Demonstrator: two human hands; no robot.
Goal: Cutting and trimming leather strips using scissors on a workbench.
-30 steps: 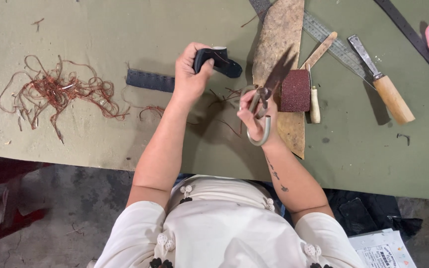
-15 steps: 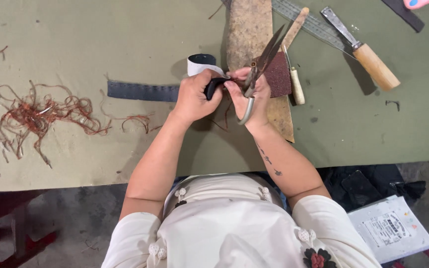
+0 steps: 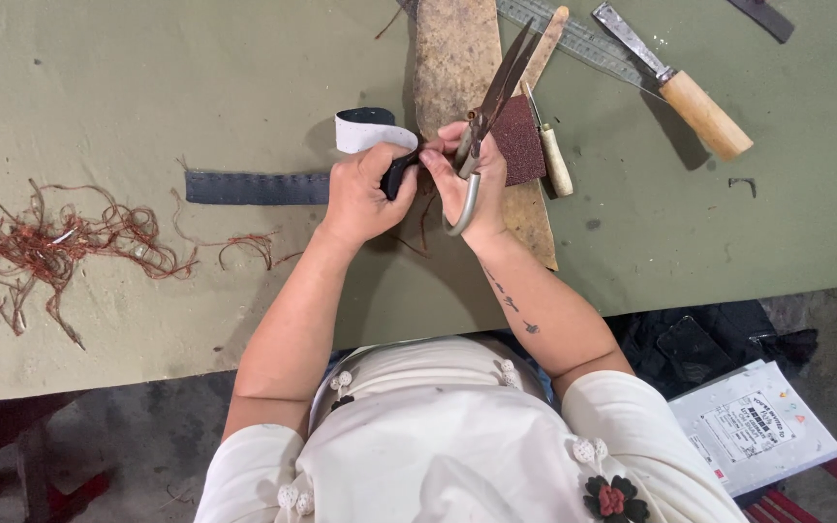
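Observation:
My left hand (image 3: 360,194) grips the folded end of a dark strap (image 3: 365,131) whose pale underside curls up above my thumb; the strap's flat stitched part (image 3: 254,188) lies on the green table to the left. Right beside it, fingertips touching the strap's end, my right hand (image 3: 467,184) holds a pair of metal scissors (image 3: 496,87) by the handle loop. The blades point up and away, nearly closed, over a brown board (image 3: 457,58).
A tangle of reddish-brown thread (image 3: 60,242) lies at the left. Right of my hands sit a dark red sanding block (image 3: 520,140), a small wooden-handled awl (image 3: 552,155), a metal ruler (image 3: 573,39) and a wooden-handled knife (image 3: 690,102). The table's near edge (image 3: 680,295) runs by my body.
My two hands have come together at the strap's end; a second ago they were apart, the left lifting the strap and the right holding the scissors to the side.

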